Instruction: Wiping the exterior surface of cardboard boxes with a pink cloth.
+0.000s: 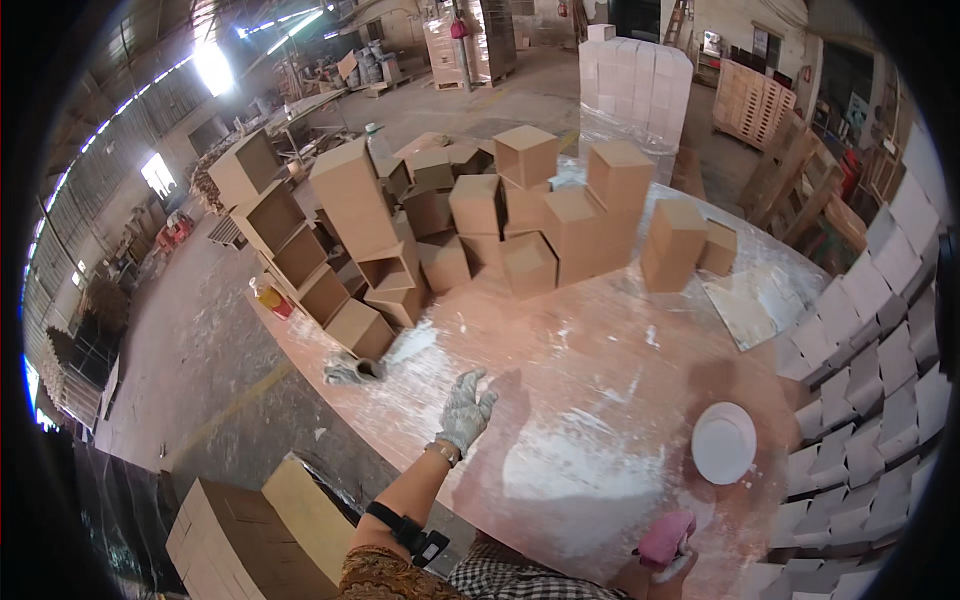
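Your left hand point(465, 412): gloved in grey, fingers loosely extended with the thumb apart, nothing in the grasp; placed over the near left part of the table point(560, 345) (contact with the top cannot be told). Wristband point(444, 450) at the wrist; black strap point(398, 524) with a small device around the forearm.

Your right hand point(676, 570): low at the near edge of the table, right of your body, with one soft pink item point(665, 538) at its fingers (you cannot tell from here how tightly they close, as the pink covers them).

White powder point(575, 480): one broad patch, between your two hands.

White bowl point(700, 450): one, round, on the table beyond the pink item.

Brown cartons point(570, 230): many, stacked and grouped across the far side, several with open ends facing you.

Crumpled grey glove point(350, 371): one, at the left edge, near the cartons.

White boxes point(862, 378): stacked rows, along the right.
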`<state>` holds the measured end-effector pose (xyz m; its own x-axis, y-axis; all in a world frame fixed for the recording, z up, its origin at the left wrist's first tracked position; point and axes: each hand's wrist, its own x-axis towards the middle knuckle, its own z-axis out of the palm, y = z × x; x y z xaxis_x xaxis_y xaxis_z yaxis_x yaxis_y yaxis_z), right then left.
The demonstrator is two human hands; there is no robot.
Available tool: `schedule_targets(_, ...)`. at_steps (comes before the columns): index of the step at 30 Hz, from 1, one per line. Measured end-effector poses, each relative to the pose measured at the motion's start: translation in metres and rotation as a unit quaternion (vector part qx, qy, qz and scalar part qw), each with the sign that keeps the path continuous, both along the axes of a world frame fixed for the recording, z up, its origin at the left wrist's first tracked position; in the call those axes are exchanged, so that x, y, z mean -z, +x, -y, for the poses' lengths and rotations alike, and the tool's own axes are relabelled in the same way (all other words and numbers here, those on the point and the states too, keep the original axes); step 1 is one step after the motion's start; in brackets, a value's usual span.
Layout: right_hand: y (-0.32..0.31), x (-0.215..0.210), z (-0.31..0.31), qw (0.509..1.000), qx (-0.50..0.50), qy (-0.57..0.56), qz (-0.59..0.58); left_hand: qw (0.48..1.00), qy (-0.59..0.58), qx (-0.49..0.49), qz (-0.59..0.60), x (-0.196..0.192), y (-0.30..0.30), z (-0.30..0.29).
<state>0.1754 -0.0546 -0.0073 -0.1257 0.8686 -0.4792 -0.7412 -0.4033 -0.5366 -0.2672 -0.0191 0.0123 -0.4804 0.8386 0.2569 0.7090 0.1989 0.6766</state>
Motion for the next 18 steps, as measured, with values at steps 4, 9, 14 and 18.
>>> schedule_targets(4, -0.073, -0.001, 0.018, 0.998, -0.02, -0.05, -0.033, 0.993, 0.073, -0.09, -0.023, -0.008, -0.096, -0.007)
schedule_targets(9, -0.14, -0.009, 0.023, 0.993, -0.027, -0.094, -0.063, 0.943, 0.264, -0.167, -0.117, -0.092, -0.196, -0.03)
schedule_targets(14, -0.171, -0.01, 0.026, 0.989, -0.029, -0.119, -0.08, 0.927, 0.297, -0.228, 0.008, -0.183, -0.268, -0.043)
schedule_targets(18, -0.167, 0.028, 0.031, 0.993, -0.077, -0.002, -0.091, 0.941, 0.326, -0.056, 0.074, -0.211, -0.32, -0.075)
